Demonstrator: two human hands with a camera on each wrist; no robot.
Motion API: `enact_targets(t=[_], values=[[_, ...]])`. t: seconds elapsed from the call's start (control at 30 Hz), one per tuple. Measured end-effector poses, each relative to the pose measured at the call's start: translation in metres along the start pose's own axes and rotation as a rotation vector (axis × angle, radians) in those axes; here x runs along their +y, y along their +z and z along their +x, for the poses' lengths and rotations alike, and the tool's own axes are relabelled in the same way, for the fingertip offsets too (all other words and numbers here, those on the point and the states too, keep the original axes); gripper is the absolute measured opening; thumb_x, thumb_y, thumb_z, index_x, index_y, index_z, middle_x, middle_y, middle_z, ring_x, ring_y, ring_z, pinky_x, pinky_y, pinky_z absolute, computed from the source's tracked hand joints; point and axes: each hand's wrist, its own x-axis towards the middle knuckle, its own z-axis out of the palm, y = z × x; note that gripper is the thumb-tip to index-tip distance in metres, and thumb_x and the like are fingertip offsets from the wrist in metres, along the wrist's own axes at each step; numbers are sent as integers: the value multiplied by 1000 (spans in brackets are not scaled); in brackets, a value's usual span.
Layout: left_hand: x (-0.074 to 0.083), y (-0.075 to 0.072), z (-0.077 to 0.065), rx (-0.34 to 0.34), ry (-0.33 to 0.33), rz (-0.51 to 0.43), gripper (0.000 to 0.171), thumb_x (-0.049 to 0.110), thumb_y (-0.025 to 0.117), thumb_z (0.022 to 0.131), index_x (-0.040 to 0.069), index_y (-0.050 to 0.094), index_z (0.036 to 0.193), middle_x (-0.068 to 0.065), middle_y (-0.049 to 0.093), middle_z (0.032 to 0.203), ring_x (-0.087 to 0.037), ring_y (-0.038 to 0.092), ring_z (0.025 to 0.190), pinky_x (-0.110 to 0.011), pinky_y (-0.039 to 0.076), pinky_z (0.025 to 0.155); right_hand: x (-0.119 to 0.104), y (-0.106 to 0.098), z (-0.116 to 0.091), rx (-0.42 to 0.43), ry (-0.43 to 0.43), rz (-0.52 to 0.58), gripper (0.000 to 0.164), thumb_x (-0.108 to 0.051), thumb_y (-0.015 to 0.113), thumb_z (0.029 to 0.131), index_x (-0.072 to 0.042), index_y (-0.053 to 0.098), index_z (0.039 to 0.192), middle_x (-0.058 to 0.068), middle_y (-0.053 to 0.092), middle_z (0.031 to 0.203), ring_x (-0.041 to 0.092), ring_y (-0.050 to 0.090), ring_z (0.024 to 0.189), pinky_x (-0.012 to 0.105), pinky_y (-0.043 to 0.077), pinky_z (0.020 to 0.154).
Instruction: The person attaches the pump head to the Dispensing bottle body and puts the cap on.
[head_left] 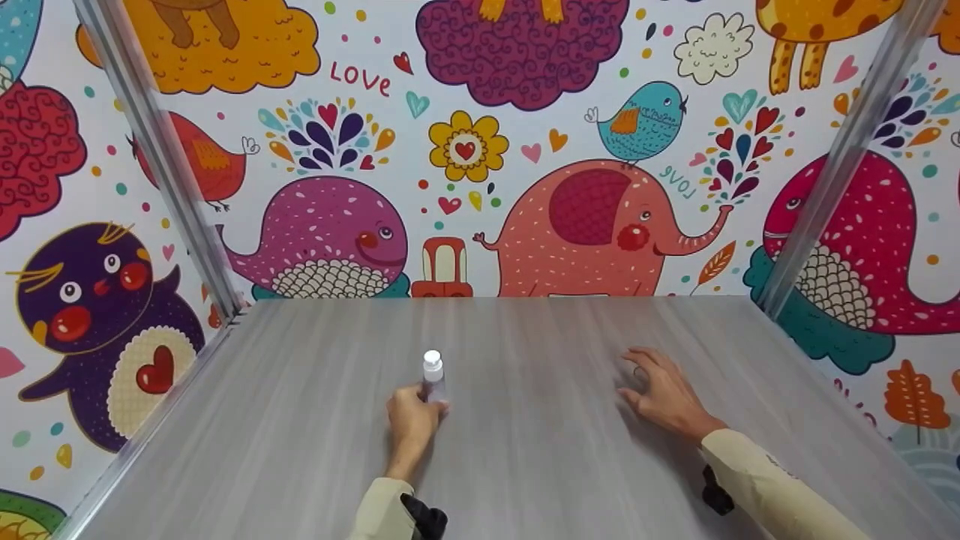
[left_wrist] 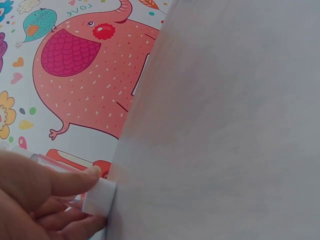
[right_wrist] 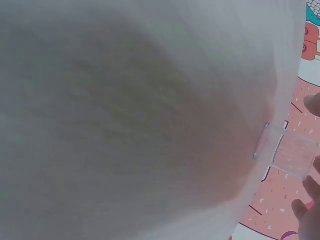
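Left of the table's middle, my left hand [head_left: 414, 420] grips a small upright bottle [head_left: 433, 381] with a white top. In the left wrist view, the thumb and fingers [left_wrist: 75, 230] close round the bottle's clear body, and a white section [left_wrist: 100, 197] shows at its table end. On the right side, my right hand [head_left: 666, 394] is held low over the table with thumb and fingers spread. Between them is a small clear cup [right_wrist: 295, 152], plainest in the right wrist view, standing at the table. A gap shows between thumb and cup there.
The grey wood-grain table [head_left: 517, 450] reaches back to a wall [head_left: 465, 90] printed with cartoon animals. Metal posts [head_left: 157, 150] rise at both rear corners. Dark wrist-worn devices [head_left: 426, 517] sit by each sleeve.
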Motion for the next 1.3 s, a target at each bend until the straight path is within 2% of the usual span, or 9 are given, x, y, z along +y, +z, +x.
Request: enact_targets(t=[0.1,0.27,0.4,0.53,0.63,0.83,1.1,1.3], values=[[0,0,-1,2,3,-6,19,-4,81,70,-8,75,88,-22,75,88,-27,66,77,-46,54,73,3,2,0,11,24,18,61,-17,79,83,-1,55,137,19,51,143,40,48,132,64,36,109],[1,-1,-2,-4,-3,-19,19,-5,80,72,-8,75,90,-22,75,89,-27,66,78,-46,54,73,3,1,0,-15,165,122,68,-17,75,87,0,44,144,23,42,147,43,46,133,64,35,110],[1,-2,-2,-10,-8,-16,18,-3,80,71,-7,75,88,-20,75,87,-24,62,75,-43,52,70,2,0,-1,-45,284,229,75,-22,71,90,2,33,150,27,34,151,46,37,139,64,32,112],[0,-2,-2,-12,-16,-10,18,-3,81,71,-7,75,88,-19,75,86,-23,61,74,-41,51,68,1,2,-4,-54,359,324,79,-25,70,92,3,26,153,27,33,154,45,34,142,62,31,114],[0,-2,-1,-10,-17,-4,16,-2,81,71,-6,74,85,-17,74,83,-22,58,71,-38,49,65,0,4,-7,-36,405,374,78,-24,70,93,5,28,151,28,36,154,45,36,142,60,32,114],[-1,-1,0,-11,-8,-12,14,-2,81,69,-4,73,81,-13,71,76,-20,54,67,-34,45,62,-2,6,-8,24,460,433,73,-20,71,92,9,34,147,31,44,147,46,42,138,57,37,111],[-1,-1,0,5,29,-4,19,-3,82,69,-8,74,85,-23,75,89,-31,70,81,-49,55,77,-1,12,-11,60,456,403,65,-18,73,90,10,41,140,34,53,138,46,51,129,55,42,106],[-1,1,-1,4,29,-28,19,-5,81,69,-9,74,86,-24,75,87,-31,69,80,-48,55,74,-1,15,-12,73,462,403,58,-18,72,91,9,46,137,33,54,136,45,52,128,54,43,106]])
